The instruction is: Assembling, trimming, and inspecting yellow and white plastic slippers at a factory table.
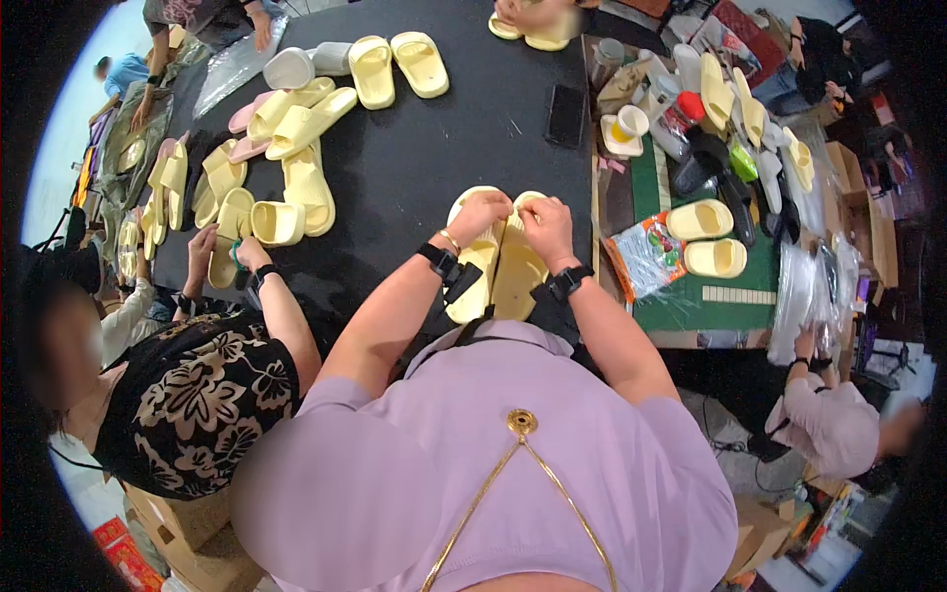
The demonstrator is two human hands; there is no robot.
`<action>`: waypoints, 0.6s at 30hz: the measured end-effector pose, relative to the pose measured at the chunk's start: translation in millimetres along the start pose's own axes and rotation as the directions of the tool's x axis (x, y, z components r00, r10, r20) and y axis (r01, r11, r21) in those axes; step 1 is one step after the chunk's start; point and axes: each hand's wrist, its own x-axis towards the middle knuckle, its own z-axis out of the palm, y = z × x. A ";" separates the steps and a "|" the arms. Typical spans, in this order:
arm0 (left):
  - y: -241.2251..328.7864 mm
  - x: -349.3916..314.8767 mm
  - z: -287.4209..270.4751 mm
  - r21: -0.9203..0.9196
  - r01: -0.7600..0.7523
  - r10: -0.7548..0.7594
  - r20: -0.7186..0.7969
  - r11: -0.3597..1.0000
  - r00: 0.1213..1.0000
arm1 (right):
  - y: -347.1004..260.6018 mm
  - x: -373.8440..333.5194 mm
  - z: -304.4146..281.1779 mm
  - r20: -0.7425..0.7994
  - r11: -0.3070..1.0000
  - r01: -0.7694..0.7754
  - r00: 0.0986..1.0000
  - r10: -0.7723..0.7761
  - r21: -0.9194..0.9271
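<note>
A pair of pale yellow slippers lies before me, side by side, at the near edge of the dark table. My left hand (483,217) rests over the far end of the left slipper (472,296), its fingertips pinched near the gap between the two. Close beside it, my right hand (546,227) bends over the far end of the right slipper (515,281), fingers also pinched together. Both sets of fingertips nearly meet; whatever is between them is too small or hidden to make out.
More yellow slippers (311,123) and a few pink ones cover the dark table (434,148) to the left, where a co-worker's hands (202,252) handle a slipper. A black phone (564,115) lies ahead. On the right, a green mat (681,314) bears slippers, an orange packet (646,259) and cups.
</note>
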 end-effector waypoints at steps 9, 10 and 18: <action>16.1 -10.6 4.9 0.065 -0.042 0.039 0.039 0.997 0.998 | -4.2 -5.5 -4.4 -0.050 0.992 0.123 0.991 -0.123 -0.001; 15.2 -10.4 4.7 0.086 -0.059 0.055 0.045 0.995 0.997 | -4.6 -6.8 -3.4 -0.057 0.992 0.122 0.991 -0.122 -0.005; 19.1 -12.9 5.1 0.159 -0.054 0.052 0.017 0.986 0.999 | -14.1 -5.1 -3.2 0.001 0.996 0.083 0.997 -0.083 0.035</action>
